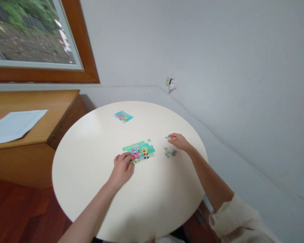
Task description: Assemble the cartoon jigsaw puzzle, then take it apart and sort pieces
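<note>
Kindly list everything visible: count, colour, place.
table: one, white, centre
puzzle: one, mostly teal, on table
loose pieces: several, greenish, beside puzzle
card: one, teal, far tabletop
cabinet: one, brown, left
papers: count unclear, white, on cabinet
window: one, brown-framed, upper left
plants: several, green, outside
plug: one, white, on socket
walls: two, whitish, beyond table
floor: one, reddish, below
sleeve: one, cream, lower right
left hand: one, bare, at puzzle
right hand: one, bare, at piece

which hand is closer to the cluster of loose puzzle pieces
Right. The right hand is just beyond the cluster; the left hand is farther away, at the joined puzzle's near-left corner.
</note>
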`<state>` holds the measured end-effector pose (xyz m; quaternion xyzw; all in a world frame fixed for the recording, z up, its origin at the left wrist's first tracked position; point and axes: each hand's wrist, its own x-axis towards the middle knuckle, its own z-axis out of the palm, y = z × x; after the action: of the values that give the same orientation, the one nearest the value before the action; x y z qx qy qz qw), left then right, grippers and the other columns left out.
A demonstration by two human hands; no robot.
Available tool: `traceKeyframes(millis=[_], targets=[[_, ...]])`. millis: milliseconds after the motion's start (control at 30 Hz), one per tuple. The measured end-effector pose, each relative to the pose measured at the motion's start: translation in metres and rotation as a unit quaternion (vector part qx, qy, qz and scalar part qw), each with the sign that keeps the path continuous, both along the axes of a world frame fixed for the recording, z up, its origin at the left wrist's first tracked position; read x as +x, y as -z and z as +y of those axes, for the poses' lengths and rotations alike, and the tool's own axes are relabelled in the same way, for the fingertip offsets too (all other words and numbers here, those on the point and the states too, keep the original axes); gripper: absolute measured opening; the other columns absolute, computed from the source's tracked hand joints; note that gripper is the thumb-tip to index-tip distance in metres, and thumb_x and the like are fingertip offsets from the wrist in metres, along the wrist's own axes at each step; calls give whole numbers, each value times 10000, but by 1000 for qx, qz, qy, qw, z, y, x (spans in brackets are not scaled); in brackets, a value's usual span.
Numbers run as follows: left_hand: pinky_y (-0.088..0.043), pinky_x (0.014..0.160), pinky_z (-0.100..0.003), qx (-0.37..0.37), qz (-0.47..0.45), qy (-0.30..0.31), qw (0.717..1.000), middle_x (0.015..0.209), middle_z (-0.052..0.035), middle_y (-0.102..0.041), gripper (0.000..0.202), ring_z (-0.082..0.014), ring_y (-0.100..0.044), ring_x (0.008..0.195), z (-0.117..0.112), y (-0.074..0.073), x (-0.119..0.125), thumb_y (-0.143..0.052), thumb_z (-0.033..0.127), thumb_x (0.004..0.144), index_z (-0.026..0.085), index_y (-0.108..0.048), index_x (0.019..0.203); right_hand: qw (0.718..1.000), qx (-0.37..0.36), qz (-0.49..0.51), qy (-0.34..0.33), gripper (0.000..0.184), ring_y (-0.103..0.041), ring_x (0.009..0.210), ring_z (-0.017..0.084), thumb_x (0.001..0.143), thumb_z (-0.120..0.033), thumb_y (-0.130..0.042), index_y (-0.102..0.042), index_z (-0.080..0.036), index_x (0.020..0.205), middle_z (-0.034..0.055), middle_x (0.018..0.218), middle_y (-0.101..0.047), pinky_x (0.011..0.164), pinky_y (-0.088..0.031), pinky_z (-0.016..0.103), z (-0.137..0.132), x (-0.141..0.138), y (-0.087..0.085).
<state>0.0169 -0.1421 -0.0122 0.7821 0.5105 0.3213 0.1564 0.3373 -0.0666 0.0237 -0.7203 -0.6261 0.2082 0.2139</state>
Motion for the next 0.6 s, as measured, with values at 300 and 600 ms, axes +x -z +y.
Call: traceKeyframes(millis=[300, 600], targets=[[-347, 982, -513, -3, 0, 4, 1000, 1076, -78, -637, 244, -250, -550, 1108, 0, 1, -1, -429, 174, 795, 234, -643, 896, 988, -1, 124, -96, 350, -604, 1047, 192, 672, -152, -685, -669, -196, 1019, 89, 1128, -619, 888, -501, 319, -64, 25, 8], [-326, 997, -512, -15, 2, 3, 1000, 1077, -72, -640, 242, -243, -542, 1119, 0, -2, -1, -431, 164, 785, 225, -639, 893, 988, 76, -10, -134, 150, -617, 871, 201, 684, -136, -600, -702, -191, 780, 55, 883, -669, 770, -498, 302, -53, 14, 15]])
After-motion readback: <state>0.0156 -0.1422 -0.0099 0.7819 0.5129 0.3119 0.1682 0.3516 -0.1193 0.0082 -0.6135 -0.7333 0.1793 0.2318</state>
